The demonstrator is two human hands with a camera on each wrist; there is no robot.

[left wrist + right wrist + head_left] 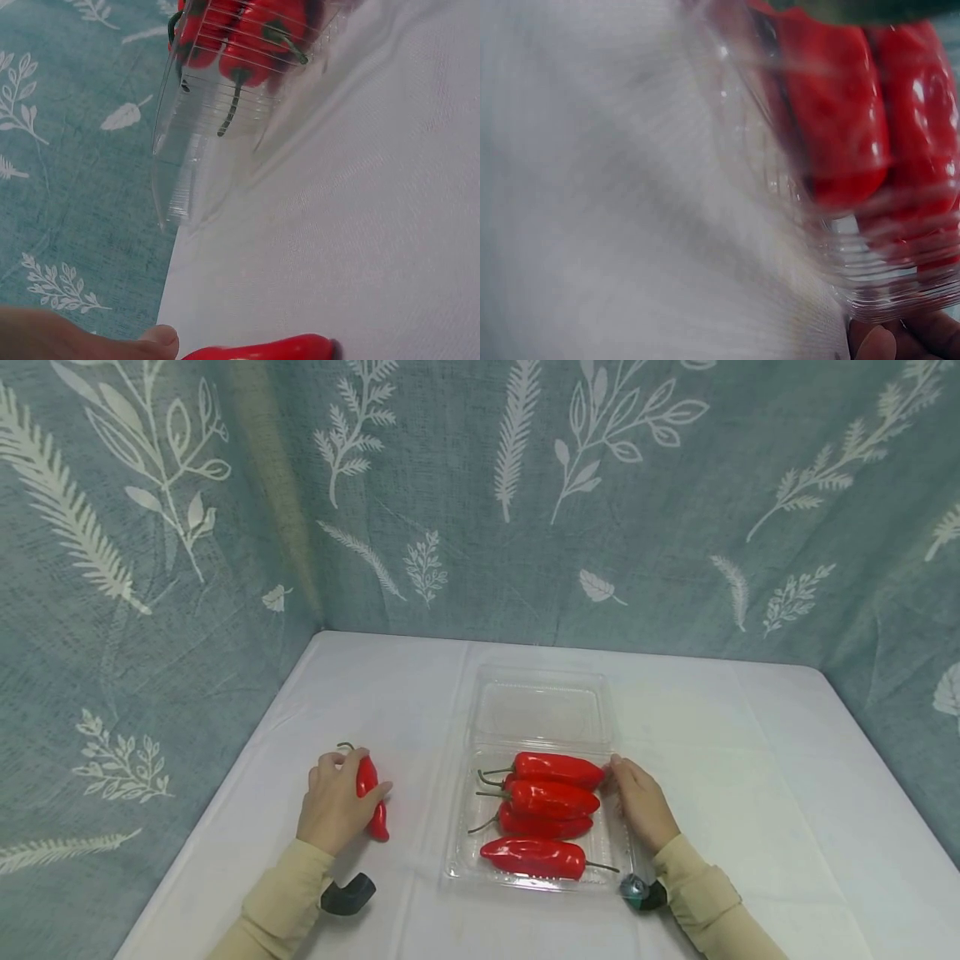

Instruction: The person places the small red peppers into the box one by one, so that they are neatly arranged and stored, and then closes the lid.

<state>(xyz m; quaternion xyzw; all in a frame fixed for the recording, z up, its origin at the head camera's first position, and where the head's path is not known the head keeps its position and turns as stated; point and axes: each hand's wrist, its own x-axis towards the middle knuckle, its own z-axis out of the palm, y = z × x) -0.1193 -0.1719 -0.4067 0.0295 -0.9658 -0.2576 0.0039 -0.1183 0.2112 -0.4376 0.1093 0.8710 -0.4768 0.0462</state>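
Observation:
At the table's left, my left hand [337,797] grips a long red pepper [381,822], its thumb [161,341] on one side and fingers over the stem end. That pepper lies on the white cloth; only its lower end shows in the left wrist view. A clear plastic clamshell container [465,852] stands mid-table with its lid [540,706] folded back. Several red peppers [551,797] lie in its base, the nearest with its stem to the right. My right hand [645,802] holds the container's right rim; its fingertips [877,345] show at the container's corner in the right wrist view.
White cloth [750,777] covers the table. Green-blue curtains [465,543] with white leaf prints hang behind and along both sides. Dark wrist-camera parts [348,895] sit below each hand, the right one close to the container's near right corner.

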